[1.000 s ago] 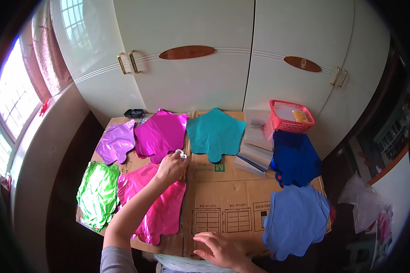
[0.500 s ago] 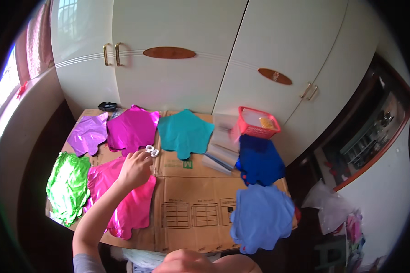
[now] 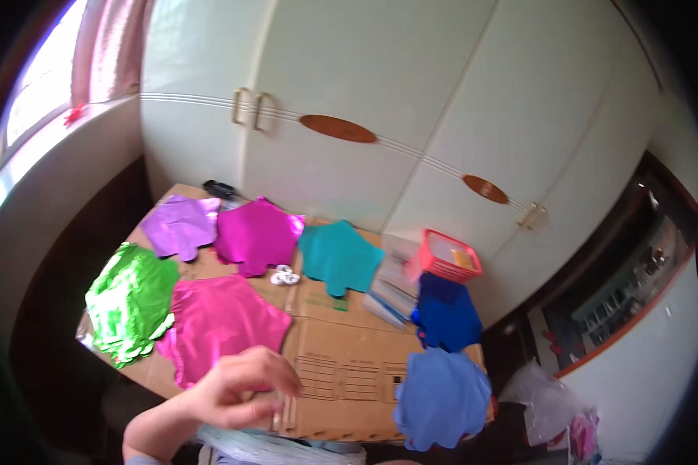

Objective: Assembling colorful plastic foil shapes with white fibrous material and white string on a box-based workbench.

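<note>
My left hand [image 3: 244, 387] hovers over the near edge of the cardboard, in front of a pink foil sheet [image 3: 221, 322]. Its fingers are bent, the thumb stands apart from them, and nothing shows between them. Behind it, a small white thing with round loops [image 3: 285, 275] lies on the cardboard [image 3: 349, 337]. Flat, star-like foil pieces, perhaps deflated balloons, surround it: magenta [image 3: 258, 235], teal [image 3: 340, 254] and light purple [image 3: 180, 226]. A crinkled green foil pile [image 3: 130, 302] lies at the left. My right hand is out of view.
On the right lie a light blue stack [image 3: 444, 397] and a dark blue one [image 3: 450, 314]. A red basket [image 3: 451, 267] and clear plastic sleeves [image 3: 392, 291] stand behind them. A black object [image 3: 219, 188] sits at the back left. White cupboards [image 3: 341, 178] border the far side.
My left hand has left the white looped thing and come back toward me, lower in view. The other hand's skin at the lower edge has mostly gone out. The view has shifted and tilted.
</note>
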Motion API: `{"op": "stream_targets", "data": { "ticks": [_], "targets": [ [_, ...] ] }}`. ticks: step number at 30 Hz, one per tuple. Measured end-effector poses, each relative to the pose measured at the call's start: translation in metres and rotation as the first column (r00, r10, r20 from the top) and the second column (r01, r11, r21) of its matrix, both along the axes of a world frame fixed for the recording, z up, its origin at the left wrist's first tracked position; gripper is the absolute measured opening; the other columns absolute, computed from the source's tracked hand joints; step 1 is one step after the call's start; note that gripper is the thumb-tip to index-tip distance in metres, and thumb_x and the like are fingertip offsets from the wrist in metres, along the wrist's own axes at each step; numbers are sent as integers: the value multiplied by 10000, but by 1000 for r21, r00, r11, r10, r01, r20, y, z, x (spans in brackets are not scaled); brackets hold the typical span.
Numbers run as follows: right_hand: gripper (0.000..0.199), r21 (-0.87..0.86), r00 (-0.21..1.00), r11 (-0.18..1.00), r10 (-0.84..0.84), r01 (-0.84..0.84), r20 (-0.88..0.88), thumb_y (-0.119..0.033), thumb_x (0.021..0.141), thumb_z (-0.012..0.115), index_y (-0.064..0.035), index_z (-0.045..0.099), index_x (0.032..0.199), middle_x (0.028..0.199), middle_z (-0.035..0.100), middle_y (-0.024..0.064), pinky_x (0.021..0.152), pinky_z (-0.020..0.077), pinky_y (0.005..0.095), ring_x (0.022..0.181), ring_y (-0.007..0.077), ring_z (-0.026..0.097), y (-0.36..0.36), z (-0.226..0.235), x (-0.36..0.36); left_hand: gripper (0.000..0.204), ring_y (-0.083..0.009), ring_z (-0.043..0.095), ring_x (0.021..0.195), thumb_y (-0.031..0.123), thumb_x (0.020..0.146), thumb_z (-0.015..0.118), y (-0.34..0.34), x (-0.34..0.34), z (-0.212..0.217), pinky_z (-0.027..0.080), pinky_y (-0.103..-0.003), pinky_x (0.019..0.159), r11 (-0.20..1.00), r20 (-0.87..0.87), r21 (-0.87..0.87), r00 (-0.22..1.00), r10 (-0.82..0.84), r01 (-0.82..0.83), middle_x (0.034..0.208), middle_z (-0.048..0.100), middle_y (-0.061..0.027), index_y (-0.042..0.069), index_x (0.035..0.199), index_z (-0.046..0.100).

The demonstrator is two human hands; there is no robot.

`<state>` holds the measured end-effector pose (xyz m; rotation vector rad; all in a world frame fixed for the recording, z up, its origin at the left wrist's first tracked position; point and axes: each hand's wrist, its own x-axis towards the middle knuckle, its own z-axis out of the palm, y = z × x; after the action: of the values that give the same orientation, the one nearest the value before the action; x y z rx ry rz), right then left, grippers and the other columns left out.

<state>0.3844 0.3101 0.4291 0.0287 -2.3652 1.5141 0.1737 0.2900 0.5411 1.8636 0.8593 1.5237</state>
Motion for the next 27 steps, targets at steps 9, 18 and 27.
{"op": "stream_targets", "data": {
  "ticks": [9,18,27],
  "targets": [
    [447,335,845,936,-264,108,465,-275,748,676,-103,555,1142,1170,531,146,849,445,406,1019,291,544,-19,-98,82,165,-141,537,827,152,759,519,-56,19,63,386,-298,623,312,-359,933,503,786,178,911,580,7,136,900,601],
    [773,707,767,694,-525,135,369,-334,653,738,-130,407,1321,1226,462,131,955,351,456,1111,308,454,-24,-118,77,156,-138,559,768,125,710,590,-92,29,69,415,-310,614,577,-544,813,457,704,79,863,603,-2,123,863,623],
    [347,714,829,657,-521,239,202,-105,744,522,-72,575,1086,755,606,87,762,450,354,732,252,590,-23,-139,52,153,-149,572,688,102,663,692,-137,15,38,442,-323,605,845,-653,500,557,513,-192,791,615,11,104,811,651]
  ]
}}
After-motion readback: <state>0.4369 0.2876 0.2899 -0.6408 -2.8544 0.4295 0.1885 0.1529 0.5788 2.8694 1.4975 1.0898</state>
